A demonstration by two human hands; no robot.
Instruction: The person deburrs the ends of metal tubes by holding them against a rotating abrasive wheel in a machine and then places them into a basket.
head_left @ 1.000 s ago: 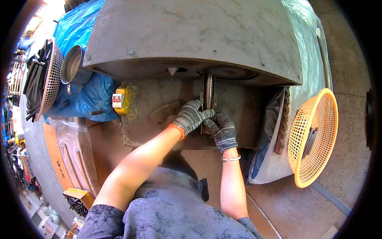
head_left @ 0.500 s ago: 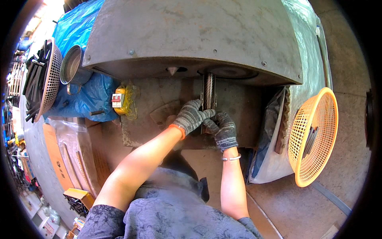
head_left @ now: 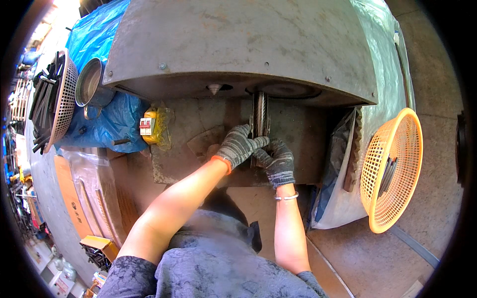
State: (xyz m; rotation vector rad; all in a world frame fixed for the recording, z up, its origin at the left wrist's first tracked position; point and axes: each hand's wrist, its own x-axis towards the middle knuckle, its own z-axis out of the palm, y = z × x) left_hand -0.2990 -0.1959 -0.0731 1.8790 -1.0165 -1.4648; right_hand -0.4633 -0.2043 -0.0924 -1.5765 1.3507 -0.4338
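Both my hands wear grey knit gloves. My left hand [head_left: 238,145] and my right hand [head_left: 277,161] are closed together around a narrow metal strip [head_left: 260,111] that stands upright against the vertical belt under the grey hood of a large machine [head_left: 238,44]. The strip's lower end is hidden inside my gloves. The flat metal work table [head_left: 198,124] lies just below and behind my hands. A pointed metal cone [head_left: 214,89] hangs under the hood to the left of the strip.
An orange plastic basket [head_left: 392,169] with dark metal pieces leans at the right. At the left are a white basket [head_left: 59,107] of black strips, a metal pot [head_left: 89,84], blue plastic sheeting [head_left: 107,121] and a yellow switch box [head_left: 151,126]. Cardboard boxes [head_left: 74,198] stand lower left.
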